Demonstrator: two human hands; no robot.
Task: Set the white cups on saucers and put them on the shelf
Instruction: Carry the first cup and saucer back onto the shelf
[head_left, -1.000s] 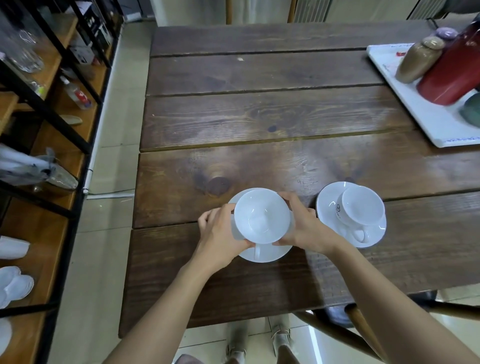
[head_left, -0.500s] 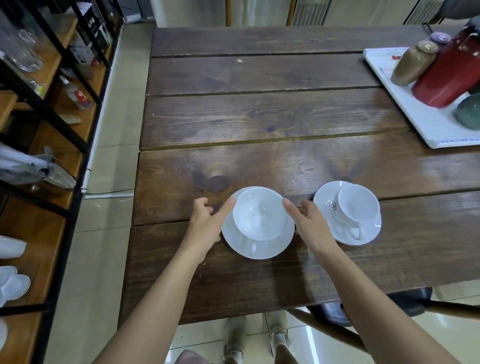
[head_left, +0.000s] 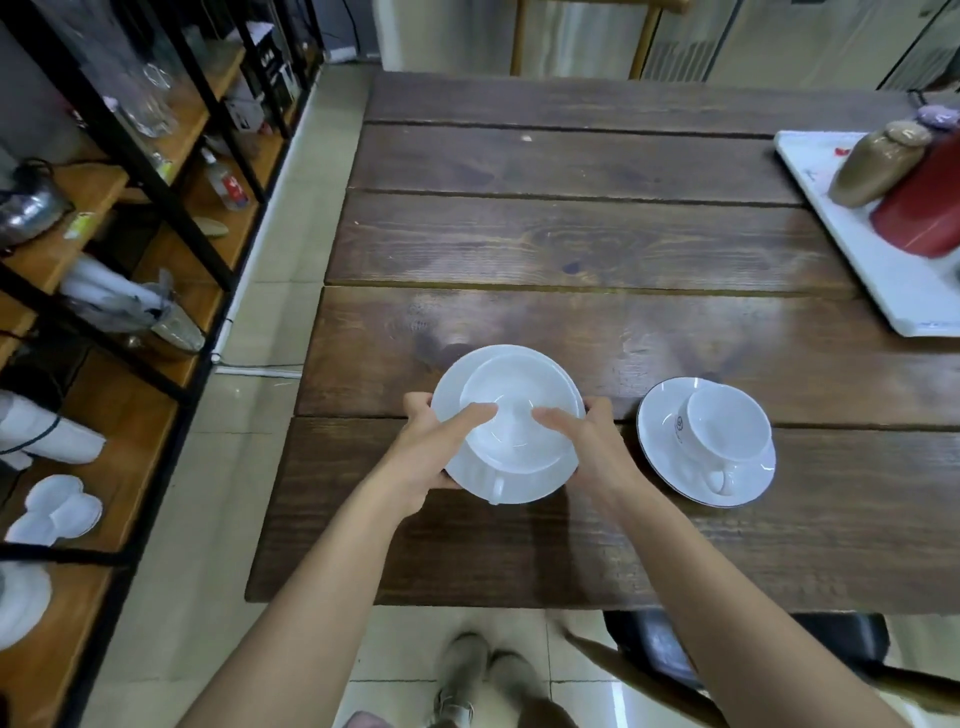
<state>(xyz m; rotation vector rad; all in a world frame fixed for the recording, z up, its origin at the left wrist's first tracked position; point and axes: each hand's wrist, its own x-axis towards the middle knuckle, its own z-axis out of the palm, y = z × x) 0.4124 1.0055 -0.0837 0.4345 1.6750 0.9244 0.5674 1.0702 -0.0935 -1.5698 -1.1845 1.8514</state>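
Note:
A white cup (head_left: 519, 415) sits on a white saucer (head_left: 558, 379), and the pair is lifted a little above the dark wooden table (head_left: 571, 244). My left hand (head_left: 431, 452) grips the saucer's left edge, thumb on the cup rim. My right hand (head_left: 587, 441) grips the right edge the same way. The cup's handle points toward me. A second white cup (head_left: 724, 423) rests on its own saucer (head_left: 660, 441) on the table just to the right. The wooden shelf (head_left: 130, 415) with a black frame stands at the left.
The shelf holds white dishes (head_left: 57, 512), glassware (head_left: 150, 104), a small bottle (head_left: 226, 179) and a metal pot (head_left: 26, 208). A white tray (head_left: 883, 280) with a tan jar (head_left: 878, 161) and a red vessel (head_left: 924, 208) lies at the table's far right. A chair (head_left: 675, 654) stands under the near edge.
Both hands let go of the cup on its saucer, then closed on the saucer's edges and raised saucer and cup together off the table. The view has shifted right.

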